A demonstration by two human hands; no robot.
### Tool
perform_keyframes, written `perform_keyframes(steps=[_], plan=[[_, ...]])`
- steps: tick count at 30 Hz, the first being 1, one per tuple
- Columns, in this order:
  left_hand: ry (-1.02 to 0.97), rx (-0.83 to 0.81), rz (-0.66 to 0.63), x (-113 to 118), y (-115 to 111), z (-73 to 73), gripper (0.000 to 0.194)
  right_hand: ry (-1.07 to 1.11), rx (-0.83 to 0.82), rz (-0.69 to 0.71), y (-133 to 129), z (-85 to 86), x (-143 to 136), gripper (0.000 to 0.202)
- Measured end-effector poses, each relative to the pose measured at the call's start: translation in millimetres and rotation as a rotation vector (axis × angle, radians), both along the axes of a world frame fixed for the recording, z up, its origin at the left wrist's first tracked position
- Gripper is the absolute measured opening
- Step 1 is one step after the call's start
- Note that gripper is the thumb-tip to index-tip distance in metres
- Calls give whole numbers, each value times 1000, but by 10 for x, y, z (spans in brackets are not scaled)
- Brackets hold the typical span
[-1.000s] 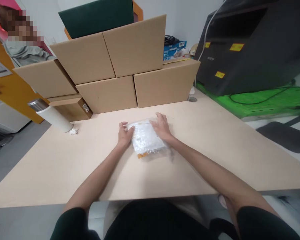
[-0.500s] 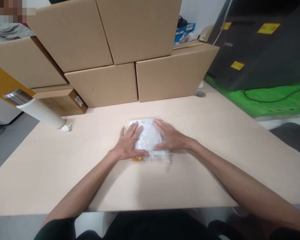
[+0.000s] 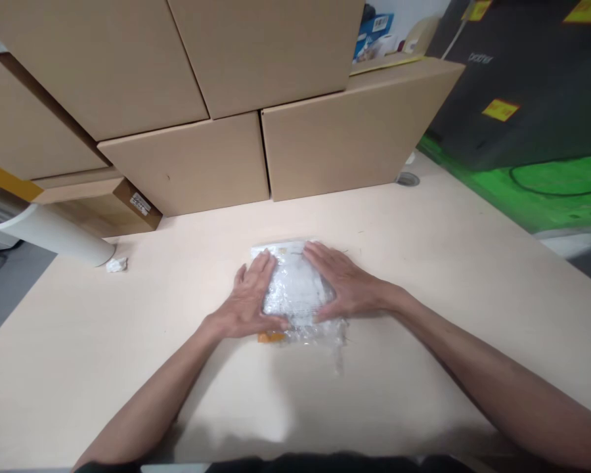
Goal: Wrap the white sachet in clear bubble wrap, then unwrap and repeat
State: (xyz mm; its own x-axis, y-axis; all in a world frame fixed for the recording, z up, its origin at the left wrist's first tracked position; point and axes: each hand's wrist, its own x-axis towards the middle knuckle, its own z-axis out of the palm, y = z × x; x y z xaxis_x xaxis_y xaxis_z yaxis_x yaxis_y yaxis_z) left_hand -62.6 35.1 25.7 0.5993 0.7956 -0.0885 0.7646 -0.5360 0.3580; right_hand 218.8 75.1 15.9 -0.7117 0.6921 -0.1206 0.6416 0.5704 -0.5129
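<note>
A white package in clear, crinkled plastic wrap lies flat on the table in front of me. An orange patch shows at its near left corner, and loose plastic sticks out along the near side. My left hand rests on the package's left edge, thumb stretched across the near part. On the opposite edge lies my right hand, its fingers extended over the far corner and its thumb near the front. Both hands are open and flat, touching the wrap. Part of each side edge is hidden beneath them.
Cardboard boxes are stacked along the table's back. At the left stand a white bottle with a metallic top, a crumpled white scrap and a smaller box. A dark machine stands beyond the right edge.
The view has tilted and come closer to the table, so the boxes look larger. Both hands stay on the package, with only slight shifts of thumbs and fingers.
</note>
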Motion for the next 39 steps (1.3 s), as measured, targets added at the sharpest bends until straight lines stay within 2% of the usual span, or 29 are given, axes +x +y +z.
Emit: perform_keyframes(steps=[2, 4, 7, 14, 22, 25, 28, 31, 33, 35, 37, 39], plan=[[-1, 5, -27, -69, 33, 34, 99, 5, -7, 34, 27, 5, 40, 132], [21, 73, 4, -105, 76, 45, 95, 18, -3, 49, 45, -3, 74, 131], [26, 135, 40, -115, 147, 13, 103, 34, -5, 51, 51, -27, 95, 130], [-36, 117, 46, -136, 230, -97, 111, 77, 6, 6, 39, -52, 61, 127], [-15, 9, 45, -145, 255, -50, 113, 80, -74, 59, 112, -28, 127, 131], [8, -14, 52, -146, 273, -47, 117, 76, -80, 33, 104, -26, 111, 129], [52, 19, 94, -139, 230, 24, 114, 97, -73, 11, 78, 6, 94, 126], [74, 116, 83, -66, 55, 200, 106, 176, -137, -10, 55, 52, 137, 123], [66, 169, 17, 49, -128, 313, 104, 341, -245, -70, 46, 56, 192, 111], [70, 198, -48, 210, -313, 353, 105, 581, -329, -223, 46, 21, 238, 95], [104, 222, -66, 375, -447, 299, 96, 798, -346, -434, 58, -37, 251, 82], [123, 249, -42, 497, -506, 184, 74, 905, -362, -599, 74, -84, 230, 69]])
